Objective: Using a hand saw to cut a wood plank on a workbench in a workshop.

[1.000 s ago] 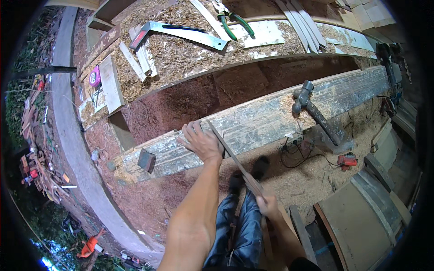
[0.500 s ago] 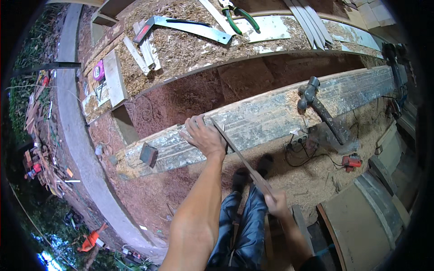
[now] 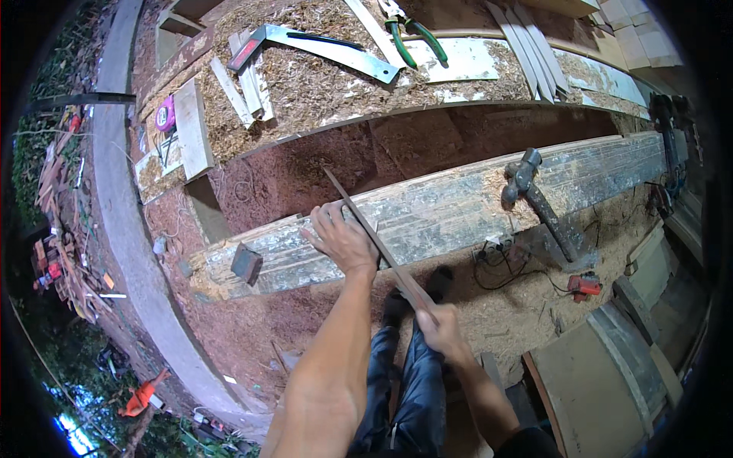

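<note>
My left hand (image 3: 345,243) lies flat on a long worn plank (image 3: 435,202), fingers toward its far edge and thumb to the left. Close against its right side runs a thin, long hand saw (image 3: 374,240), seen nearly edge-on. My right hand (image 3: 437,330) is wrapped around the saw's near end, in front of my legs. The saw's far tip reaches past the plank's far edge; where its teeth meet the wood I cannot make out. A small dark block (image 3: 247,264) sits on the plank left of my hand. Farther right lies a ball-peen hammer (image 3: 525,180), its handle overhanging the near edge.
Beyond the plank, a shavings-covered surface holds a try square (image 3: 328,55), green-handled pliers (image 3: 412,38), a pink tape measure (image 3: 165,114) and wood strips (image 3: 527,53). A clamp (image 3: 670,145) grips the plank's right end. Cables and a red tool (image 3: 584,285) lie on the ground.
My right hand has pushed the saw forward and to the left, so its tip now extends beyond the plank. My left hand stays pressed on the plank.
</note>
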`<act>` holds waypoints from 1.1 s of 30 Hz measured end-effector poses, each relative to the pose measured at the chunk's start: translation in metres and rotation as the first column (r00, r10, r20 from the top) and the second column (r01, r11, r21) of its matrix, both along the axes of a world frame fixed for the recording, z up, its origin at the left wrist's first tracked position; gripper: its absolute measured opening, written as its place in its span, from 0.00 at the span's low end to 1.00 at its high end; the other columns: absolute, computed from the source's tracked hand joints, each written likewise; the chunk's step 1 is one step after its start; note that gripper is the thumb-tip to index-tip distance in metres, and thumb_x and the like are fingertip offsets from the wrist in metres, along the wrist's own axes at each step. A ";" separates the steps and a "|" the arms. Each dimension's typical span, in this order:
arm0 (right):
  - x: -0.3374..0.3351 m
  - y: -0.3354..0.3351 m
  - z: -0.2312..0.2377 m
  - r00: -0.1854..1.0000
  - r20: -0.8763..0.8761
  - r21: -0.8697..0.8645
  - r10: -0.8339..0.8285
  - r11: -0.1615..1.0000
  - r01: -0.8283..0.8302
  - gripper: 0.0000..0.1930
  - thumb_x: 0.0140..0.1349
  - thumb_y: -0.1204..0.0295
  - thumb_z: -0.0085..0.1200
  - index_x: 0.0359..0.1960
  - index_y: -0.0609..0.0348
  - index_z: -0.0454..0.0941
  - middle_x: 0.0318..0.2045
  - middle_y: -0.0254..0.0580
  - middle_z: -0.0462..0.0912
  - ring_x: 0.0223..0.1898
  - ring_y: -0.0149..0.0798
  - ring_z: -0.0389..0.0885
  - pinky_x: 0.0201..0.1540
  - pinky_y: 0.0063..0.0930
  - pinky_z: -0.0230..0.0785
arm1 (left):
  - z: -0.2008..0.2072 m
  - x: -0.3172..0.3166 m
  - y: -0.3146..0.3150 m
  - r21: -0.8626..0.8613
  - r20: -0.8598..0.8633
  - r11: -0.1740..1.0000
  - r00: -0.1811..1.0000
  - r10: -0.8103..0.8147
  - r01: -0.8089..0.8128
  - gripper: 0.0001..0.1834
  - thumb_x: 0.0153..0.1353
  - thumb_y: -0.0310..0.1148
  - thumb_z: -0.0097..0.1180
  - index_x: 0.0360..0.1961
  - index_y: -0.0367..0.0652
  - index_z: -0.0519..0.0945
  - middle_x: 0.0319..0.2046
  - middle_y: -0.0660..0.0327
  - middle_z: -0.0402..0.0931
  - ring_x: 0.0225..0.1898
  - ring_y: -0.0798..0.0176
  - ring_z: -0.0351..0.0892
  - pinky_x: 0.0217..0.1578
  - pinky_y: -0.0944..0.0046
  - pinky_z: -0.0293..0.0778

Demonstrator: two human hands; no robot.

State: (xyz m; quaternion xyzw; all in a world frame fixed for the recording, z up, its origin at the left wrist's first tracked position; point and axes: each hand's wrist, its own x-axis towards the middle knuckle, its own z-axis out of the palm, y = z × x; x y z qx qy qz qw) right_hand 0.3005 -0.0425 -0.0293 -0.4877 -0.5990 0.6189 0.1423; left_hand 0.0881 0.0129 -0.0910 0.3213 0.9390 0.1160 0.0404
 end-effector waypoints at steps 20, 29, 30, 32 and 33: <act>0.001 0.003 -0.020 0.988 -0.152 0.149 0.015 0.989 0.008 0.23 0.63 0.65 0.49 0.11 0.65 0.64 0.09 0.43 0.62 0.10 0.37 0.63 0.18 0.34 0.55 | 0.007 -0.003 -0.001 0.067 0.015 0.998 1.000 0.007 -0.008 0.16 0.56 0.28 0.48 0.47 0.48 0.72 0.52 0.58 0.68 0.64 0.54 0.58 0.67 0.38 0.36; -0.052 0.012 0.006 0.992 -0.039 0.088 0.120 0.989 -0.116 0.21 0.61 0.61 0.54 0.17 0.68 0.74 0.11 0.52 0.66 0.11 0.40 0.69 0.19 0.35 0.61 | 0.015 -0.050 -0.025 0.294 -0.081 0.952 0.990 0.115 -0.087 0.12 0.59 0.29 0.44 0.43 0.38 0.71 0.45 0.51 0.69 0.54 0.49 0.65 0.59 0.48 0.54; -0.066 0.014 0.011 0.989 -0.025 0.088 0.148 0.986 -0.145 0.20 0.60 0.61 0.54 0.18 0.68 0.75 0.12 0.54 0.67 0.12 0.42 0.70 0.20 0.36 0.63 | 0.013 -0.063 -0.032 0.290 -0.070 0.948 0.985 0.158 -0.131 0.12 0.60 0.29 0.43 0.43 0.37 0.71 0.45 0.51 0.69 0.53 0.49 0.65 0.59 0.48 0.54; -0.088 0.020 0.019 0.981 0.020 0.065 0.192 0.979 -0.193 0.19 0.60 0.61 0.55 0.19 0.67 0.76 0.12 0.55 0.69 0.13 0.47 0.72 0.21 0.37 0.65 | 0.013 -0.085 -0.040 0.284 0.005 0.938 0.978 0.208 -0.201 0.11 0.61 0.30 0.42 0.42 0.37 0.72 0.44 0.52 0.70 0.55 0.49 0.66 0.61 0.47 0.53; -0.096 0.022 0.021 0.979 0.024 0.058 0.204 0.977 -0.205 0.19 0.60 0.61 0.55 0.19 0.67 0.76 0.12 0.55 0.69 0.13 0.47 0.72 0.21 0.37 0.65 | 0.011 -0.093 -0.041 0.277 0.009 0.937 0.975 0.220 -0.214 0.11 0.61 0.30 0.42 0.42 0.37 0.72 0.44 0.52 0.70 0.55 0.49 0.66 0.61 0.47 0.53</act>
